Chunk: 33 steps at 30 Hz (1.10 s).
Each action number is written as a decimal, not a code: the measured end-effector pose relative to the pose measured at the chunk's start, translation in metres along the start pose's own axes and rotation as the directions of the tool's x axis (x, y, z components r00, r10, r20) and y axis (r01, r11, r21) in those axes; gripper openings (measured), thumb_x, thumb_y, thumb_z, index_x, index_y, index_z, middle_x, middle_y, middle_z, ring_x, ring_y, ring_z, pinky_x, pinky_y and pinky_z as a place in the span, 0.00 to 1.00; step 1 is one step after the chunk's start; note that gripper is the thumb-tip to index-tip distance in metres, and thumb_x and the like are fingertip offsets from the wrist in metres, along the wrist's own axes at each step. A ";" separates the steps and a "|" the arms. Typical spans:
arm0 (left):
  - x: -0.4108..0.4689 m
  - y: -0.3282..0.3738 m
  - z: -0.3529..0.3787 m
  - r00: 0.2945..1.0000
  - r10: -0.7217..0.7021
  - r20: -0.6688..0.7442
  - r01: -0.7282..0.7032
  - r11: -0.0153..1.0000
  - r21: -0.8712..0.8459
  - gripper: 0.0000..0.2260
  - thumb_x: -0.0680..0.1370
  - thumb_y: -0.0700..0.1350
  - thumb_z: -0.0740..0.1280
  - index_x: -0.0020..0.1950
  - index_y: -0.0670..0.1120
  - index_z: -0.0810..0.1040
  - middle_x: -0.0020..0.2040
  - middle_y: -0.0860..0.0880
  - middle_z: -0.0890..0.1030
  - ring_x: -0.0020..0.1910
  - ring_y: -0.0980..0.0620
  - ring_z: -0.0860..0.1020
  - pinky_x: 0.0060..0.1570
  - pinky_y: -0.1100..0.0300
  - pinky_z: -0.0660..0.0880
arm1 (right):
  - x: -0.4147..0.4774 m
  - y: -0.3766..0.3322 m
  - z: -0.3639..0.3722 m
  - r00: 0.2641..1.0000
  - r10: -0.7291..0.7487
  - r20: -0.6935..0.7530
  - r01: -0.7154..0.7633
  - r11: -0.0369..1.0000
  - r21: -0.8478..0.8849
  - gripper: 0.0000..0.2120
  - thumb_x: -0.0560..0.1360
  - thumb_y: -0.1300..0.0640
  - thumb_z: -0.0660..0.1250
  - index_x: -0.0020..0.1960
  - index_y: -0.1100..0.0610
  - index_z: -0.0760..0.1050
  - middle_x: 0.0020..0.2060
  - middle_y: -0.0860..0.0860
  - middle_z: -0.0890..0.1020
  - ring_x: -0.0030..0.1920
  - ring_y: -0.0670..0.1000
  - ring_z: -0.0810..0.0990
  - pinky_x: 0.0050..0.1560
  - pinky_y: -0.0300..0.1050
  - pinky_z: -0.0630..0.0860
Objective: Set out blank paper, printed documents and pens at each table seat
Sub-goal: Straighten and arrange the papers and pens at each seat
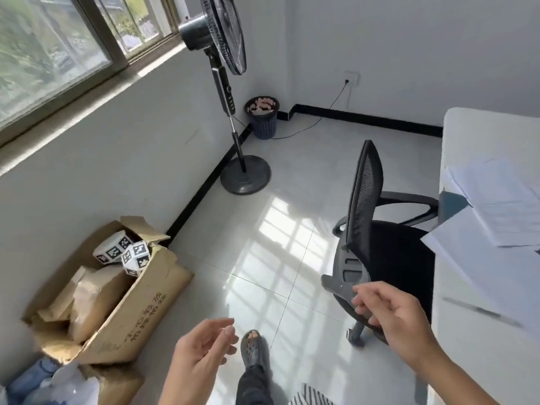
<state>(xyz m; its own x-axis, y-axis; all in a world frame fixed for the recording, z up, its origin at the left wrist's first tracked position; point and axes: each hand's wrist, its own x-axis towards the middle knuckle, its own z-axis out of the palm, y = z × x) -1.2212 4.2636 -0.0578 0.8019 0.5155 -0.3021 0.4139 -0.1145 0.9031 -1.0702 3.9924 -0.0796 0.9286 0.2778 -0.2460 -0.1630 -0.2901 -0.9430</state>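
Observation:
A white table (479, 135) runs along the right edge. On it lies a blank white sheet (485, 264) with printed documents (508, 206) stacked over its far part, and a blurred pen (482, 312) lies near the table's front. My left hand (201, 355) hovers over the floor at bottom centre, fingers loosely curled and holding nothing. In front of the black office chair (380, 249) my right hand (391, 314) hangs in the air, fingers relaxed and holding nothing, left of the table.
A standing fan (230, 92) stands by the window wall, with a dark waste bin (263, 118) in the corner. An open cardboard box (117, 290) with marker cubes sits on the floor at left. My foot in a grey sandal (254, 349) is on the tiles.

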 end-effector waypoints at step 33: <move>0.583 0.275 0.179 0.638 0.100 0.764 -0.370 0.909 0.190 0.05 0.75 0.42 0.68 0.49 0.44 0.82 0.39 0.47 0.86 0.36 0.50 0.84 0.35 0.60 0.78 | 0.382 -0.119 -0.028 0.639 0.175 -0.749 -0.043 0.980 0.192 0.14 0.73 0.46 0.62 0.51 0.52 0.81 0.42 0.45 0.86 0.42 0.44 0.84 0.39 0.32 0.78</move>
<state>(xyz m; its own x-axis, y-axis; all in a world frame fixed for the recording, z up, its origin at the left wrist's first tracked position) -0.5626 4.3808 -0.0401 0.8817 -0.3314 -0.3358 0.1616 -0.4565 0.8749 -0.6868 4.1077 -0.0552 0.8146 -0.5590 -0.1546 -0.2641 -0.1202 -0.9570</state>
